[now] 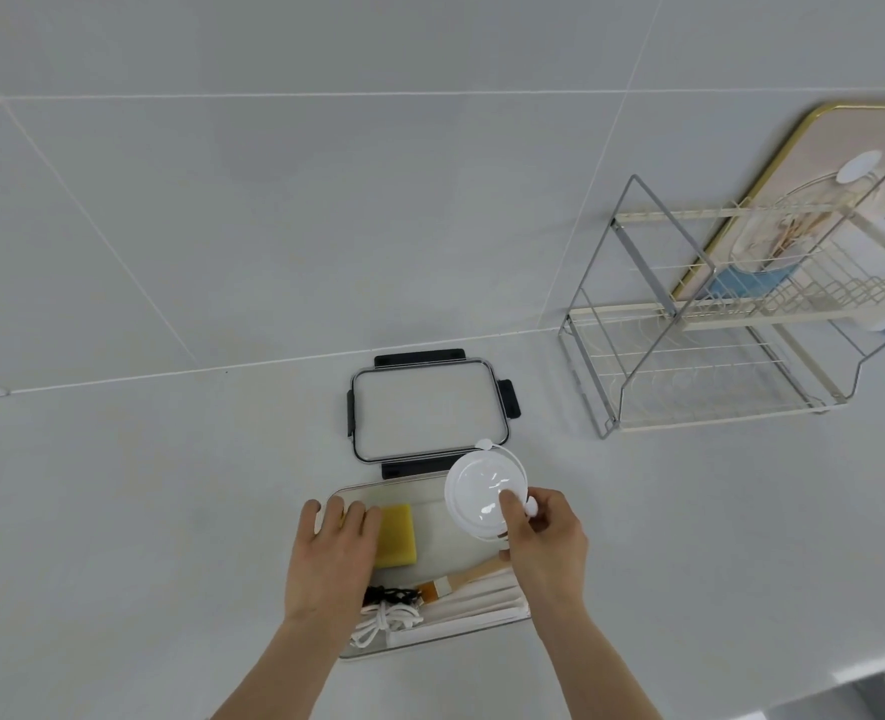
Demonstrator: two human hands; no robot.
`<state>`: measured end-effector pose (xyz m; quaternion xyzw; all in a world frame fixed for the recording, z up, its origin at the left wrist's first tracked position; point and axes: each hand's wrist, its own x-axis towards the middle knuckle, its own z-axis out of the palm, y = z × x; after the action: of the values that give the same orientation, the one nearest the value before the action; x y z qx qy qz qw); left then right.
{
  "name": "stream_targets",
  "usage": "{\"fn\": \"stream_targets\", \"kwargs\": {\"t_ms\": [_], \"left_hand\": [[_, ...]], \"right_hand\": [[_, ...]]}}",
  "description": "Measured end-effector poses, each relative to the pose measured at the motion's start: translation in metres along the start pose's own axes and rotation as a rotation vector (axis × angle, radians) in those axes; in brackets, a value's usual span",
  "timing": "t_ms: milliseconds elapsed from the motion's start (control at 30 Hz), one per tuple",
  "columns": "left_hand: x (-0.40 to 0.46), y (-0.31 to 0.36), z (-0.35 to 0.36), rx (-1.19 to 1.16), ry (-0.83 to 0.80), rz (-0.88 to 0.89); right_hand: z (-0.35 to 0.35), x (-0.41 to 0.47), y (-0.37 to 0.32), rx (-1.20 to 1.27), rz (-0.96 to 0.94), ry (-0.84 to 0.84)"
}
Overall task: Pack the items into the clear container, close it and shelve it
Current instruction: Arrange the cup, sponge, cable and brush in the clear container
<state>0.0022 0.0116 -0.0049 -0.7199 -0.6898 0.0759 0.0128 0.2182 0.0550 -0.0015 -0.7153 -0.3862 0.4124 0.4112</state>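
Observation:
The clear container (430,498) lies open on the white counter in front of me. Inside it are a yellow sponge (397,535), a wooden-handled brush (461,576), a white cord bundle (385,618), a black cord (391,595) and white wrapped sticks (474,608). My left hand (331,558) rests flat on the container's left side, partly over the sponge. My right hand (546,537) holds a round white lidded cup (484,493) over the container's right end. The clear lid with black clips (430,407) lies flat just behind the container.
A two-tier wire rack (700,324) stands at the right against the tiled wall, with a bowl (773,241) and other items on its upper tier. A gold-framed board (814,148) leans behind it. A sink edge (877,688) shows at bottom right.

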Motion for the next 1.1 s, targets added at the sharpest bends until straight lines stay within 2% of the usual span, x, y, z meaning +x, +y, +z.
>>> {"fn": "stream_targets", "kwargs": {"t_ms": [167,300,400,500,600,667,700,833,1100], "left_hand": [[0.001,0.007,-0.01,-0.146,0.011,-0.007],[0.018,0.025,-0.03,-0.517,0.103,-0.041],[0.04,0.043,-0.042,-0.98,-0.109,-0.232],[0.052,0.054,-0.034,-1.145,-0.244,-0.327],[0.052,0.061,-0.021,-1.287,-0.291,-0.471],[0.052,0.065,-0.013,-1.288,-0.341,-0.531],[0.053,0.067,-0.009,-1.272,-0.35,-0.549],[0.06,0.079,-0.007,-1.017,-0.287,-0.554],[0.059,0.105,-0.004,-0.633,-0.147,-0.575]], "right_hand": [[-0.002,-0.001,-0.002,-0.069,0.01,-0.025],[-0.005,-0.003,-0.005,-0.096,0.03,-0.029],[-0.008,-0.003,-0.007,-0.119,0.04,-0.067],[-0.012,-0.003,-0.006,-0.174,0.029,-0.138],[-0.021,0.001,-0.006,-0.224,-0.012,0.017],[-0.028,0.007,-0.003,-0.247,-0.016,0.143],[-0.03,0.01,0.001,-0.258,-0.001,0.143],[-0.03,0.012,0.02,-0.242,0.055,-0.032],[-0.017,0.0,0.039,-0.216,0.002,-0.012]]}}
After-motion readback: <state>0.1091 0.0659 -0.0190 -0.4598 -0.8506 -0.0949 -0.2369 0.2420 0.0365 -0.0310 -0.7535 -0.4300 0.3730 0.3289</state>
